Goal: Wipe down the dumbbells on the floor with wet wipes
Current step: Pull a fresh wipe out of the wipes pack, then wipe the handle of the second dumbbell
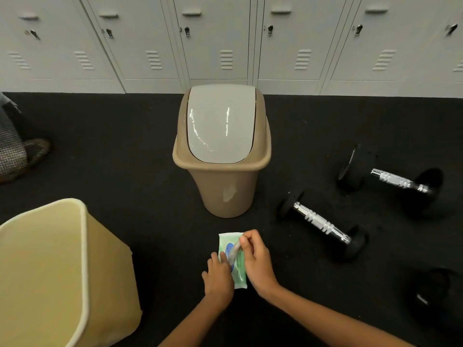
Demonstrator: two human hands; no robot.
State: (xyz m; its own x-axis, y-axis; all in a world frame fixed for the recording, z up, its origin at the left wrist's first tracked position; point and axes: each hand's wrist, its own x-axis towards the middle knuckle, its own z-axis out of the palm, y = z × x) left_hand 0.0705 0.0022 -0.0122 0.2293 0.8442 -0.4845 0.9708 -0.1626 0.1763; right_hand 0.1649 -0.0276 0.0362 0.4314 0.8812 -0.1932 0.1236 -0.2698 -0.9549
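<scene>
A row of pale lockers (225,41) runs along the back wall, and the floor (125,151) in front of them is dark rubbery matting. On it a tan swing-lid bin (221,151) stands upright, with an open yellow tub (62,266) nearer, off to the left. Down by the person's knees lies a green pack of wet wipes (238,269); the left hand (218,278) steadies it with fingers pressed on its edge, while the right hand (255,259) pinches the peel-back flap (234,250) at the top and lifts it. So this looks like the opening step, getting a wipe out. Two dumbbells (323,225) with chrome handles wait on the floor to the right, well apart from the pack, untouched. Next, I'd guess, comes drawing one sheet free without dragging the whole pack along.
</scene>
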